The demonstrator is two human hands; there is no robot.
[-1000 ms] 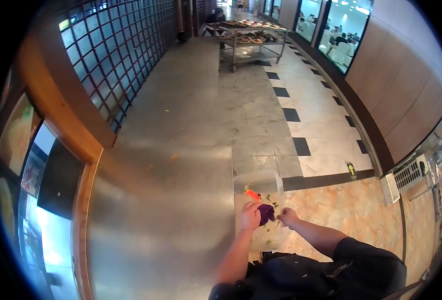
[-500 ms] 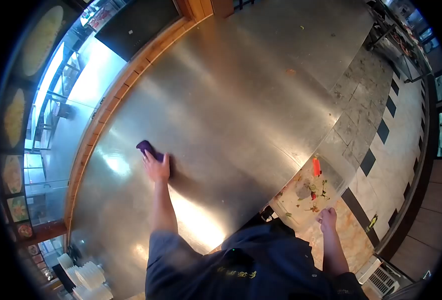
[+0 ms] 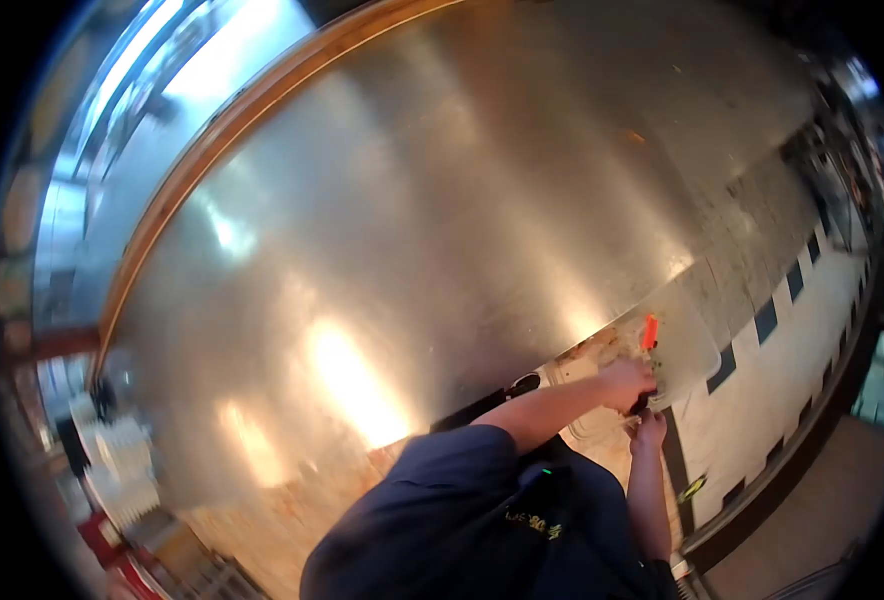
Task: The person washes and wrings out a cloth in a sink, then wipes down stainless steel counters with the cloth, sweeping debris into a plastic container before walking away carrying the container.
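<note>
My left hand (image 3: 626, 384) reaches across my body and is over the clear plastic bin (image 3: 704, 345), closed round a dark purple cloth (image 3: 640, 403), of which only a small part shows. Close below it, my right hand (image 3: 648, 430) is closed at the bin's near rim, seemingly gripping it. The bin sits beside the edge of the steel counter (image 3: 442, 230). An orange-red piece (image 3: 650, 332) lies in it; my left hand and arm cover much of the other scraps.
A wooden rim (image 3: 177, 185) curves along the counter's far left side. Stacked white dishes (image 3: 117, 455) stand at the lower left. Right of the bin runs a pale floor with dark tiles (image 3: 767, 321). A small orange bit (image 3: 635, 136) lies on the steel.
My left hand has left the steel surface and swung right to the bin, carrying the purple cloth. My right hand stays at the bin's rim. The view has turned and is blurred.
</note>
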